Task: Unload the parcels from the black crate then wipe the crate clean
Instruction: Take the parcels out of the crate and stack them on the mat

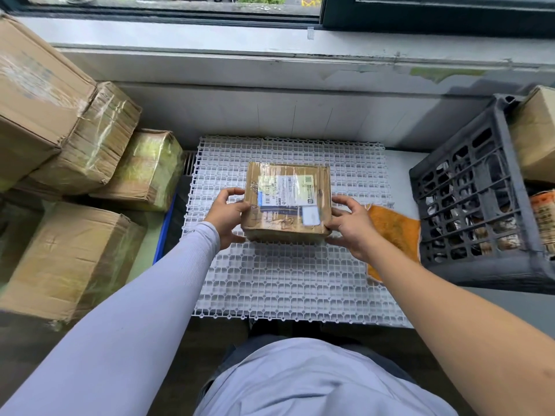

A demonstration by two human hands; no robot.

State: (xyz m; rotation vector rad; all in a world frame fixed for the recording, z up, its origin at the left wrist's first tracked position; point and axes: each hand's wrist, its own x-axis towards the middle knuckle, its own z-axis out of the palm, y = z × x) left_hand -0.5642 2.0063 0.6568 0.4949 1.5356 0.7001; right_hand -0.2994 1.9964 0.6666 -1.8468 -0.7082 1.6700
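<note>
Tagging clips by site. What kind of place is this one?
Likely a parcel sorting or storage corner by a window. Taped cartons are stacked at left, the black crate holds more parcels, and both hands grip a labelled parcel on a white grid mat.

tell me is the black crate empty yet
Not empty. A cardboard box sticks up above the black crate at its far end, and more wrapped parcels show over its rim and through the side slots.

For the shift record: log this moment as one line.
step: unloading | left hand + right hand: hold parcel by its sides on white grid mat | black crate: still holds parcels | orange cloth: beside crate
</note>
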